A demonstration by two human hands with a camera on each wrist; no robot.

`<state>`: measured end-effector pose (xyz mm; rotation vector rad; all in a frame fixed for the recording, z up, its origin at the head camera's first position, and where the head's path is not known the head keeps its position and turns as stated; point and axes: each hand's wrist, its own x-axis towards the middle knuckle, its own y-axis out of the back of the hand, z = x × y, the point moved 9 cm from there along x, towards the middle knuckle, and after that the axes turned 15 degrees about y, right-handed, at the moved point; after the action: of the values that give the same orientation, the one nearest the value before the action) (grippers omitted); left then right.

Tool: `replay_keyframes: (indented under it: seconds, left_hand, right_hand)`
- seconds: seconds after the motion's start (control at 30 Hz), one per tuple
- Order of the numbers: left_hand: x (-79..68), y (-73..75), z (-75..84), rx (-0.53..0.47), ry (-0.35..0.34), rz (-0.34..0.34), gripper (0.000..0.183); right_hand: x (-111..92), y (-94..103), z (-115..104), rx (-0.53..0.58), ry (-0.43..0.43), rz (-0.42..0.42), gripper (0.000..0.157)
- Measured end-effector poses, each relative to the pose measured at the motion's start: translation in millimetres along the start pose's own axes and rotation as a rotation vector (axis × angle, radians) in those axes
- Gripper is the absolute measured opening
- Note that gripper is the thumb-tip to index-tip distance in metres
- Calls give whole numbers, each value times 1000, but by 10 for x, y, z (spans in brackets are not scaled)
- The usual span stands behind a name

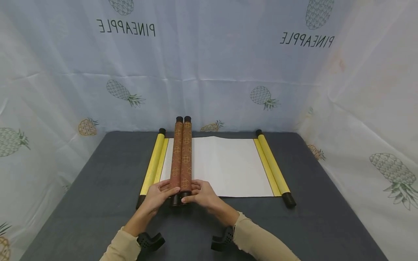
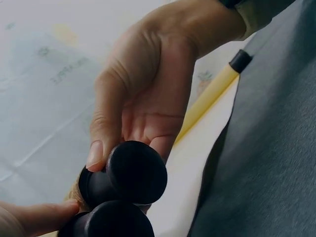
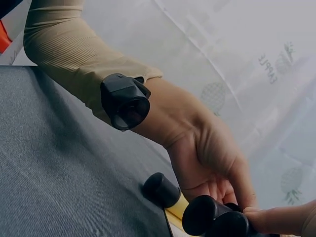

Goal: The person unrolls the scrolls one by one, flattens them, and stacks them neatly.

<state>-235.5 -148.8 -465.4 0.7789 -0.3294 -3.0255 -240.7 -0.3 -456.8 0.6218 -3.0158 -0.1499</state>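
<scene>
In the head view, two brown scroll rolls with a gold pattern and dark end knobs stand side by side, a left roll (image 1: pixel 176 156) and a right roll (image 1: pixel 187 156). My left hand (image 1: pixel 158 195) grips the near end of the left roll, thumb on top. The near end of the right roll is held by my right hand (image 1: pixel 203 194). Both wrist views show the knobs close together, such as one black knob (image 2: pixel 138 172). Beneath lies an unrolled scroll with white paper (image 1: pixel 228 166) and yellow rolled ends.
The yellow rollers lie at either side, a left roller (image 1: pixel 152 163) and a right roller (image 1: pixel 273 163), both with black knobs. A dark grey cloth (image 1: pixel 313 224) covers the table. Pineapple-print curtains (image 1: pixel 209 54) hang behind and at the sides.
</scene>
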Motion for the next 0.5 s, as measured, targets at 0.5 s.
replay_keyframes:
  seconds: [0.5]
  left_hand:
    - [160, -394, 21, 49, -36, 3, 63]
  right_hand:
    - [-111, 362, 170, -41, 7, -1, 75]
